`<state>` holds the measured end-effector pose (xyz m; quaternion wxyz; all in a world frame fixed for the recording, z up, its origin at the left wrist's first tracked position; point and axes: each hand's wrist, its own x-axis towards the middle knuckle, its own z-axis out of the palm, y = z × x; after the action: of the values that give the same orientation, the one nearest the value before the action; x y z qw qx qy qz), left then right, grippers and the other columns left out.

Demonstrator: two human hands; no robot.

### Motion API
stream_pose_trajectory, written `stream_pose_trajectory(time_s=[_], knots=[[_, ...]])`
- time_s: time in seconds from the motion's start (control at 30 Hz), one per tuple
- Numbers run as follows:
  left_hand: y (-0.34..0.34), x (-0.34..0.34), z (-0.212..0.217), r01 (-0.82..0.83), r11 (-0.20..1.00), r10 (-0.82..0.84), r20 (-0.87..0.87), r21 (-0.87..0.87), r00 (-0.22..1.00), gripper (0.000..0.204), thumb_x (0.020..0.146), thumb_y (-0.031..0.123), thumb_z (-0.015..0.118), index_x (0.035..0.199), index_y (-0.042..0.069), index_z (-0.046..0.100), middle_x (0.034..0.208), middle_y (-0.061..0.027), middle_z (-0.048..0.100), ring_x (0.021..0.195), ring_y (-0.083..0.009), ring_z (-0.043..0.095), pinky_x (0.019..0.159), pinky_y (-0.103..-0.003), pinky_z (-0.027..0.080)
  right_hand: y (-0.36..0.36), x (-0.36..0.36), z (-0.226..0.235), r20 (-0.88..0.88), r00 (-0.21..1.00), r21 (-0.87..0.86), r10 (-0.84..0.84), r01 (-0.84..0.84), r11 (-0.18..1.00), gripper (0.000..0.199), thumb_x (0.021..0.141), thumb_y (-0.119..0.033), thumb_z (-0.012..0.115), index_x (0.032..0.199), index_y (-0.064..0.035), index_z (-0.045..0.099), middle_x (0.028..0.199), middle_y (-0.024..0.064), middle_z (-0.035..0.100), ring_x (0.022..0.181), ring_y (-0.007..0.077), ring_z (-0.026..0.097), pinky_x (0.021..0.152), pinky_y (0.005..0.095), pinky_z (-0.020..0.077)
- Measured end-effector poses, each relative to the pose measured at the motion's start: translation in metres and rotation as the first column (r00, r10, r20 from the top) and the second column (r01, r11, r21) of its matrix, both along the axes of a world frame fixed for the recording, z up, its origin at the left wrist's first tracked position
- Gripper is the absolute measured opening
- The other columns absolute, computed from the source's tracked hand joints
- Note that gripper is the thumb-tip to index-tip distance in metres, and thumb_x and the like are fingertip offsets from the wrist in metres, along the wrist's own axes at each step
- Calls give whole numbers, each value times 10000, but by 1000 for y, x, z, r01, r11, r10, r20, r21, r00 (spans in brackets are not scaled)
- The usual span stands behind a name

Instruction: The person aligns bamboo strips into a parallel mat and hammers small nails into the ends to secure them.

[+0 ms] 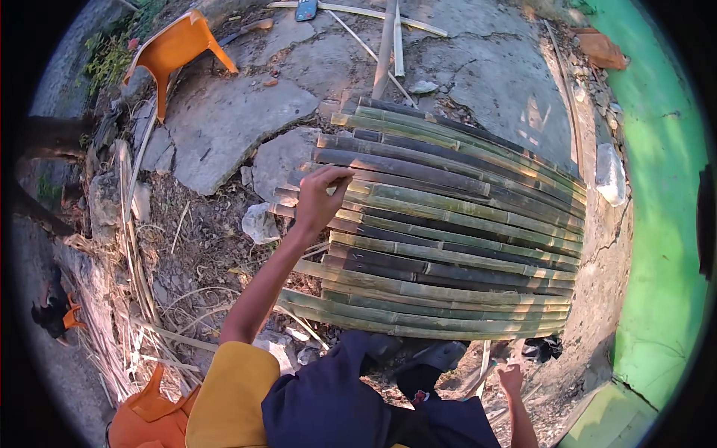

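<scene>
A row of split bamboo slats, green and dark brown, lies side by side in front of me, forming a panel with uneven left ends. My left hand is over those left ends, with thumb and fingers pinched together. Whatever may be between its fingertips is too small to make out. Low on the right, beside my leg and below the panel's near edge, is my right hand. Its fingers look curled closed, and what they hold, if anything, cannot be made out.
An orange plastic chair lies tipped at the far left; another orange chair is near my left side. Bamboo strips litter the left ground. Beyond the panel are a pole and cracked concrete slabs. A green wall borders the right.
</scene>
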<state>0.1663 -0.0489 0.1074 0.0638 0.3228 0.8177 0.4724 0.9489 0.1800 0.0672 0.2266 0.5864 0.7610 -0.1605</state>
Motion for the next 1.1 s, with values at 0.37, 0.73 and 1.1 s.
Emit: stream_pose_trajectory(time_s=[0.37, 0.73, 1.1], knots=[[10, -16, -42, 120, 976, -146, -134, -183, 980, 122, 913, 28, 730, 1032, 30, 759, 966, -127, 728, 891, -363, 713, 777, -435, 580, -24, 35, -69, 76, 972, -210, -221, 232, 950, 325, 805, -229, 872, 870, 11, 663, 804, 187, 743, 703, 311, 762, 639, 456, 627], [13, -11, -46, 29, 994, -50, -192, -110, 980, 134, 909, 6, 723, 1035, 23, 765, 1005, -120, 709, 915, -345, 709, 791, -433, 573, -18, 8, -23, -5, 988, -260, -157, 151, 954, 333, 990, -258, 681, 1124, 42, 625, 874, 248, 738, 782, 415, 758, 654, 501, 608], [23, -20, -31, 27, 998, -28, 23, 51, 999, 132, 832, 8, 753, 962, -10, 745, 961, -115, 715, 871, -272, 733, 782, -382, 602, 16, -86, 106, -70, 997, -200, 32, -45, 979, 287, 1064, -240, 548, 945, 5, 640, 643, 114, 619, 600, 224, 621, 571, 410, 448]])
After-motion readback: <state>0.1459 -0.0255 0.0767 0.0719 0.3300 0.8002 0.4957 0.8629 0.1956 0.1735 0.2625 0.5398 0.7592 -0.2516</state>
